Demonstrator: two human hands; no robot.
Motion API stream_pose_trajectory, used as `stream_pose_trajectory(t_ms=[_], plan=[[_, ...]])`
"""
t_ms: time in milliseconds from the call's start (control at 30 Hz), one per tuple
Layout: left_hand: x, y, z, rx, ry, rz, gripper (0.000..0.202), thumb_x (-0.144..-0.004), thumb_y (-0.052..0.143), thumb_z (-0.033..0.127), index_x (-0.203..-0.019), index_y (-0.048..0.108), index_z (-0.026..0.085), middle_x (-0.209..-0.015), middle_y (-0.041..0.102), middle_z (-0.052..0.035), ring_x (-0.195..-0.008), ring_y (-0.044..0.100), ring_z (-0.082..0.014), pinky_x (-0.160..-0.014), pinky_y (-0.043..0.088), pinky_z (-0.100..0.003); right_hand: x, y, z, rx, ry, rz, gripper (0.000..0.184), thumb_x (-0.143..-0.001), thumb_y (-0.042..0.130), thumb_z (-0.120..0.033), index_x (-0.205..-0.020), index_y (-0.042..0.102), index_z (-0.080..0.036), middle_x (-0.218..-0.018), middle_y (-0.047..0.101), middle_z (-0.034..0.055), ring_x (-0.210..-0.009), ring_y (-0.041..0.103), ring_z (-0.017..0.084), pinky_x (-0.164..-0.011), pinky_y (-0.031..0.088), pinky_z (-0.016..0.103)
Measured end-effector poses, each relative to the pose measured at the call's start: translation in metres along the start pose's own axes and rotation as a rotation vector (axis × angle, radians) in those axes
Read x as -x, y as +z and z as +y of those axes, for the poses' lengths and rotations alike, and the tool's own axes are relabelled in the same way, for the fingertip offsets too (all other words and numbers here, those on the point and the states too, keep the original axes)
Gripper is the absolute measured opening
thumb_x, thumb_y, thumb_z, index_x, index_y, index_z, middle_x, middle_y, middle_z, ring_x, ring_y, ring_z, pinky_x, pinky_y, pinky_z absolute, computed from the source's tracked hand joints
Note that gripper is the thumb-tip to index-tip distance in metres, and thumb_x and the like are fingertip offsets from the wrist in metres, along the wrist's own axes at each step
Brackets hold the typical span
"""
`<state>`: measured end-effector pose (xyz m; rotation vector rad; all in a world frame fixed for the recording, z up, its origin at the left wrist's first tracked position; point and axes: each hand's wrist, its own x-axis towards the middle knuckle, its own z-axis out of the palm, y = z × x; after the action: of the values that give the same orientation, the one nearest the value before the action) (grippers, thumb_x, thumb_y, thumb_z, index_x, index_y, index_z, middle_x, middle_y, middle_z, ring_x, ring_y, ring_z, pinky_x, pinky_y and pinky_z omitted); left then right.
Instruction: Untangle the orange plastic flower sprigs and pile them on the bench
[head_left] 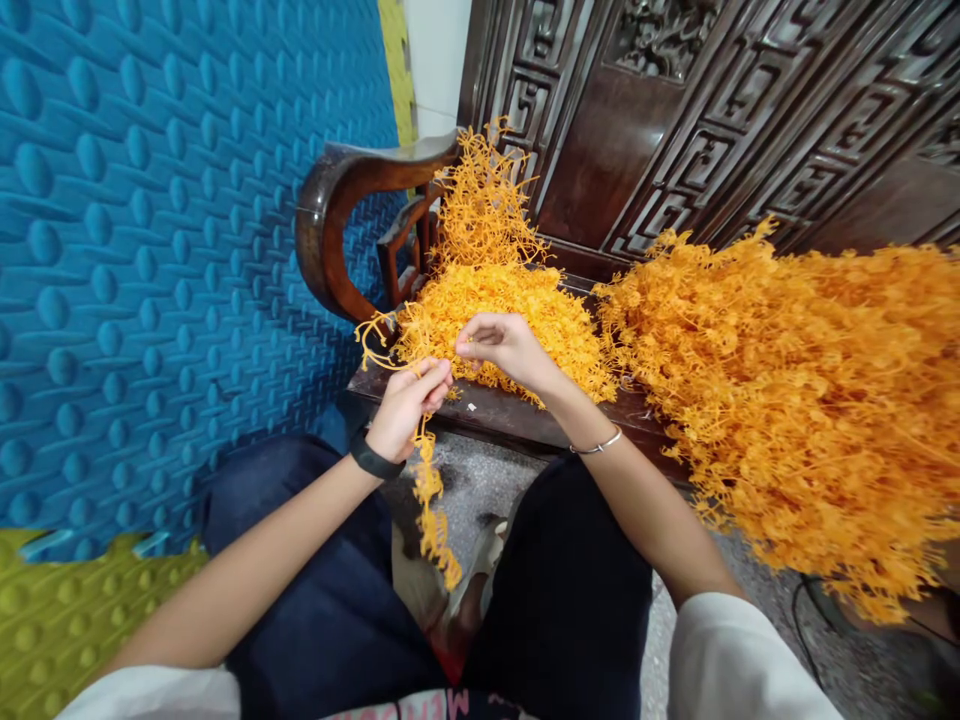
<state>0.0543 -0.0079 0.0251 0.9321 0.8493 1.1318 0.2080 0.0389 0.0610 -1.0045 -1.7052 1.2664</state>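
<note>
My left hand is closed around a strand of orange plastic sprigs. The strand's lower part hangs between my knees, and thin curly stems stick out above the fingers. Close beside it, my right hand is pinched, its fingertips almost meeting the left ones. Whatever the right fingers hold is too small to make out. Just behind both hands lies a heap of small orange plastic pieces on the dark wooden seat.
A taller bunch of thin orange stems rises behind the heap. At the right spreads a big orange mass. The bench has a curved armrest and a carved back. Blue foam matting covers the left side.
</note>
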Motion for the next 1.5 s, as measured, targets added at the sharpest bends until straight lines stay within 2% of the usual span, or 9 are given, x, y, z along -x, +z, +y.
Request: stream_pose_trajectory(t_ms=[300, 467, 567, 700, 833, 1033, 1167, 1333, 1500], plan=[[-0.003, 0.001, 0.002, 0.010, 0.050, 0.036, 0.027, -0.069, 0.068, 0.033, -0.059, 0.052, 0.014, -0.043, 0.034, 0.0075, -0.039, 0.025, -0.0018, -0.039, 0.015, -0.017, -0.008, 0.007, 0.003, 0.018, -0.004, 0.173, 0.018, -0.067, 0.071, -0.030, -0.064, 0.059, -0.017, -0.062, 0.057, -0.0008, -0.058, 0.052, 0.011, -0.057, 0.047, 0.028], [0.019, -0.012, 0.001, 0.018, 0.024, 0.083, 0.025, -0.073, 0.065, 0.029, -0.059, 0.052, 0.014, -0.042, 0.032, 0.0079, -0.037, 0.024, -0.0019, -0.039, 0.016, -0.017, -0.016, -0.077, 0.011, 0.260, -0.204, 0.734, 0.007, -0.070, 0.064, -0.020, -0.066, 0.060, -0.016, -0.064, 0.056, 0.0005, -0.061, 0.053, 0.012, -0.063, 0.046, 0.030], [0.025, -0.020, 0.002, 0.049, 0.001, 0.105, 0.021, -0.075, 0.064, 0.031, -0.066, 0.057, 0.013, -0.046, 0.044, 0.0044, -0.039, 0.038, -0.0040, -0.040, 0.026, -0.017, -0.014, -0.126, 0.033, 0.331, -0.077, 0.809, 0.014, -0.069, 0.065, -0.023, -0.079, 0.065, -0.013, -0.065, 0.058, 0.0015, -0.062, 0.055, 0.014, -0.067, 0.047, 0.034], [0.017, -0.023, 0.004, 0.113, -0.112, 0.039, 0.023, -0.078, 0.060, 0.033, -0.080, 0.063, 0.011, -0.064, 0.063, -0.0046, -0.055, 0.059, -0.0126, -0.049, 0.042, -0.021, -0.013, -0.131, 0.060, 0.402, 0.204, 0.645, 0.044, -0.059, 0.073, -0.019, -0.101, 0.065, -0.010, -0.097, 0.065, 0.0117, -0.077, 0.060, 0.019, -0.079, 0.048, 0.039], [0.010, -0.024, 0.004, 0.185, -0.142, -0.006, 0.022, -0.083, 0.054, 0.030, -0.087, 0.064, 0.011, -0.077, 0.067, -0.0082, -0.074, 0.065, -0.0178, -0.064, 0.050, -0.025, -0.013, -0.110, 0.056, 0.416, 0.183, 0.498, 0.056, -0.058, 0.075, -0.022, -0.113, 0.062, -0.014, -0.123, 0.056, 0.0146, -0.097, 0.059, 0.024, -0.086, 0.047, 0.042], [0.011, -0.027, 0.002, 0.183, -0.136, -0.081, 0.028, -0.086, 0.049, 0.029, -0.100, 0.064, 0.011, -0.093, 0.068, -0.0120, -0.089, 0.065, -0.0208, -0.073, 0.052, -0.029, -0.006, -0.079, 0.032, 0.491, -0.008, 0.371, 0.027, -0.068, 0.069, -0.027, -0.093, 0.068, -0.015, -0.112, 0.059, 0.0120, -0.096, 0.058, 0.022, -0.083, 0.047, 0.039], [0.012, -0.027, 0.004, 0.207, -0.134, -0.132, 0.028, -0.085, 0.051, 0.030, -0.099, 0.066, 0.011, -0.094, 0.068, -0.0122, -0.088, 0.065, -0.0213, -0.073, 0.052, -0.031, 0.001, -0.056, 0.019, 0.453, -0.003, 0.181, 0.022, -0.071, 0.069, -0.029, -0.088, 0.068, -0.016, -0.102, 0.062, 0.0090, -0.087, 0.058, 0.018, -0.076, 0.047, 0.033], [0.014, -0.027, 0.009, 0.300, -0.115, -0.149, 0.033, -0.088, 0.043, 0.030, -0.102, 0.065, 0.010, -0.095, 0.068, -0.0131, -0.088, 0.065, -0.0216, -0.072, 0.053, -0.031, 0.007, -0.037, 0.007, 0.302, 0.094, -0.309, 0.024, -0.076, 0.064, -0.038, -0.088, 0.070, -0.018, -0.086, 0.068, 0.0024, -0.078, 0.059, 0.014, -0.075, 0.046, 0.029], [0.016, -0.027, 0.013, 0.346, -0.058, -0.150, 0.031, -0.089, 0.041, 0.023, -0.105, 0.063, 0.009, -0.098, 0.068, -0.0131, -0.094, 0.063, -0.0212, -0.076, 0.053, -0.032, 0.007, -0.017, 0.009, 0.188, 0.040, -0.416, 0.039, -0.081, 0.058, -0.050, -0.091, 0.068, -0.014, -0.090, 0.067, 0.0052, -0.083, 0.060, 0.013, -0.080, 0.046, 0.028]])
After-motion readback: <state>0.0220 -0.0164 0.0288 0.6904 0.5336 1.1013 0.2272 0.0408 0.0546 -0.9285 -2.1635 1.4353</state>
